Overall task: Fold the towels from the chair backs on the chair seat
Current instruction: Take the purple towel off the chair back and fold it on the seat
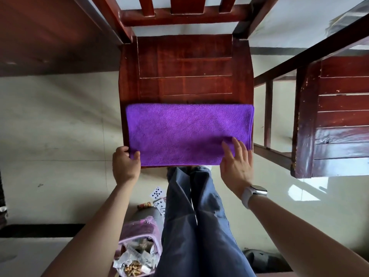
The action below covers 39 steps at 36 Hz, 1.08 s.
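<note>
A purple towel (187, 132) lies folded into a wide rectangle on the front half of the dark red wooden chair seat (185, 68). At the towel's near left corner, my left hand (125, 164) pinches the cloth between thumb and curled fingers. Over the near right corner, my right hand (236, 162) rests flat with its fingers straight on the towel. The chair back (179, 15) at the top of the view is bare.
A second wooden chair (335, 116) stands close on the right, and a dark table edge (40, 37) is at the upper left. On the tiled floor near my legs lie playing cards (157, 196) and a pink bin (139, 246) of scraps.
</note>
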Each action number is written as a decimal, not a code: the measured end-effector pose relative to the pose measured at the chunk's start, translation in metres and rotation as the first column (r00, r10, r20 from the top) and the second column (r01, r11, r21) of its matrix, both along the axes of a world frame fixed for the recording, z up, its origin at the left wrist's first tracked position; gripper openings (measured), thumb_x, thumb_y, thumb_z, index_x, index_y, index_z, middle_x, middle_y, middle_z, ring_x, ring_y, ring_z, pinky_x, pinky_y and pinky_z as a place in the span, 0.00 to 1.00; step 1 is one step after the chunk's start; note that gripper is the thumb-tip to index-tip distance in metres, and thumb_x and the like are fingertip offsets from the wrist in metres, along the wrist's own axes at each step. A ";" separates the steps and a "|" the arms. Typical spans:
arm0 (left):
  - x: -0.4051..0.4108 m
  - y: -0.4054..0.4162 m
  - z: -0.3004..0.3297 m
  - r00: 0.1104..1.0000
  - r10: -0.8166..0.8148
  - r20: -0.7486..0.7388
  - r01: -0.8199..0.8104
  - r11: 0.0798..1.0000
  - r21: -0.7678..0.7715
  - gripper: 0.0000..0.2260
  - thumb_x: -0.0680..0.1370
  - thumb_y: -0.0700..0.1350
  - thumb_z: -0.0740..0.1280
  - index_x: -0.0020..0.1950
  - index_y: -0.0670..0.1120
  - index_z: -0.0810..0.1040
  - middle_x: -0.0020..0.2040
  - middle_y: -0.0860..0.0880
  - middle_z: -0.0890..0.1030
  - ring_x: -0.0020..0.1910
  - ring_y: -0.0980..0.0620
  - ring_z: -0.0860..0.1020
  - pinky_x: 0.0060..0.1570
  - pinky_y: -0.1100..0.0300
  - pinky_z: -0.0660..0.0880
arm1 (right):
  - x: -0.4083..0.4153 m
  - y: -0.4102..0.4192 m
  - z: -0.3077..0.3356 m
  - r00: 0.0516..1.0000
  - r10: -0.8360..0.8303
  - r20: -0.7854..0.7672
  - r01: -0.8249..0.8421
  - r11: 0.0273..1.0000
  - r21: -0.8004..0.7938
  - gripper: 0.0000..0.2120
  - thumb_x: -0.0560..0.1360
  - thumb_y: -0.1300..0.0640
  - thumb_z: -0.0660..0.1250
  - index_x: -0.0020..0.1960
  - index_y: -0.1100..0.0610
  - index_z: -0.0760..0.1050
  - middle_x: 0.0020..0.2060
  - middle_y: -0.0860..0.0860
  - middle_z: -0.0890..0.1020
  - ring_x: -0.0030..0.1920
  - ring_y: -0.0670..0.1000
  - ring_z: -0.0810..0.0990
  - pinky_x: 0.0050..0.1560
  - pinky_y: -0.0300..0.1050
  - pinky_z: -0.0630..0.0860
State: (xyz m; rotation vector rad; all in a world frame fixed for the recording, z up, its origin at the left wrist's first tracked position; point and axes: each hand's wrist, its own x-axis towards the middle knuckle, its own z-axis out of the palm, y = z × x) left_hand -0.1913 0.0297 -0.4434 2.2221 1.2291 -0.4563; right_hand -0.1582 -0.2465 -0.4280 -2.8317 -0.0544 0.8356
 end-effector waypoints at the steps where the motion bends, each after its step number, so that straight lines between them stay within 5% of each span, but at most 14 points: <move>1: -0.001 -0.001 0.000 1.000 0.027 -0.001 -0.027 1.000 -0.008 0.13 0.74 0.41 0.67 0.57 0.37 0.74 0.52 0.37 0.79 0.52 0.39 0.77 0.52 0.52 0.71 | -0.002 0.000 -0.002 0.999 -0.024 -0.046 0.024 1.000 -0.006 0.29 0.70 0.51 0.47 0.69 0.55 0.67 0.70 0.61 0.65 0.70 0.64 0.63 0.67 0.66 0.59; 10: -0.014 0.009 -0.003 0.997 0.064 -0.051 -0.065 0.998 -0.018 0.10 0.73 0.39 0.68 0.54 0.39 0.76 0.49 0.38 0.80 0.50 0.40 0.78 0.49 0.53 0.71 | 0.004 -0.028 -0.008 0.993 0.085 -0.085 -0.081 0.995 0.054 0.27 0.72 0.59 0.57 0.72 0.51 0.63 0.73 0.58 0.61 0.72 0.66 0.58 0.68 0.65 0.60; 14: -0.007 0.005 0.003 0.978 -0.195 0.072 0.186 0.976 0.109 0.18 0.71 0.37 0.68 0.61 0.38 0.72 0.57 0.36 0.75 0.58 0.37 0.71 0.55 0.45 0.69 | 0.012 -0.024 -0.002 0.998 0.065 0.002 -0.065 0.998 0.011 0.23 0.71 0.58 0.53 0.65 0.57 0.71 0.67 0.61 0.69 0.67 0.65 0.67 0.65 0.68 0.63; 20: 0.029 -0.022 0.007 0.718 -0.688 0.107 0.644 0.715 0.273 0.23 0.73 0.47 0.58 0.68 0.44 0.67 0.69 0.41 0.68 0.67 0.41 0.65 0.63 0.45 0.64 | 0.046 0.017 -0.004 0.953 0.243 0.180 -0.265 0.958 0.106 0.25 0.70 0.57 0.52 0.67 0.57 0.68 0.67 0.61 0.70 0.69 0.62 0.67 0.66 0.69 0.58; 28: 0.086 -0.044 -0.039 0.515 -0.857 0.004 0.816 0.492 0.304 0.25 0.76 0.51 0.56 0.72 0.47 0.61 0.74 0.43 0.62 0.73 0.42 0.59 0.68 0.39 0.55 | 0.092 0.072 -0.047 0.837 0.431 0.337 -0.475 0.878 0.055 0.23 0.75 0.55 0.55 0.70 0.55 0.65 0.70 0.56 0.67 0.71 0.56 0.65 0.68 0.64 0.60; 33: 0.088 -0.021 -0.055 0.524 -0.852 0.005 0.792 0.490 0.363 0.25 0.76 0.54 0.55 0.73 0.50 0.61 0.74 0.43 0.61 0.73 0.42 0.58 0.70 0.42 0.51 | 0.109 0.051 -0.067 0.790 0.499 0.355 -0.512 0.856 -0.064 0.23 0.77 0.49 0.54 0.72 0.47 0.60 0.72 0.54 0.65 0.71 0.57 0.65 0.70 0.61 0.57; 39: 0.082 0.007 -0.052 0.625 -0.780 -0.029 0.737 0.578 0.349 0.27 0.77 0.57 0.53 0.74 0.48 0.59 0.75 0.42 0.58 0.74 0.42 0.55 0.70 0.41 0.49 | 0.127 0.001 -0.062 0.898 0.348 0.270 -0.332 0.938 -0.103 0.25 0.77 0.48 0.51 0.73 0.51 0.59 0.73 0.55 0.63 0.73 0.56 0.61 0.71 0.62 0.53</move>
